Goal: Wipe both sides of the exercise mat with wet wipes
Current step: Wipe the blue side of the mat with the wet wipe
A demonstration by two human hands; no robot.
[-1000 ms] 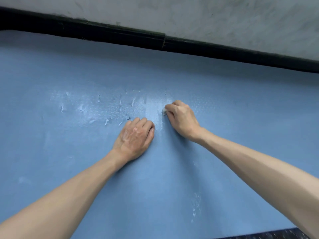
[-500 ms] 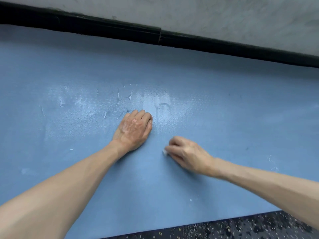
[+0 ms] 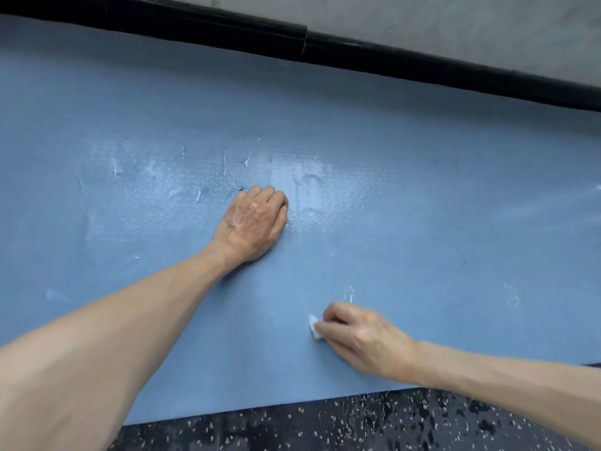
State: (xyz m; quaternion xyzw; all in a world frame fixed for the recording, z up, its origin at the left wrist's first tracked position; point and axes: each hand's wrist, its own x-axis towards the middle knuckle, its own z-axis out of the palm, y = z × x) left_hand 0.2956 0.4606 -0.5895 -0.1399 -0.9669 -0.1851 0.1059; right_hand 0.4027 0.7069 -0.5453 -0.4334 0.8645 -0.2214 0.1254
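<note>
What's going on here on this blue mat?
A person is cleaning a blue exercise mat laid on a dark speckled floor beside a wall. The right hand pinches a small white wipe against the mat, close to its near edge. The left hand rests on the mat farther up, next to a shiny wet patch with streaks. Only this upper side of the mat can be seen.
</note>
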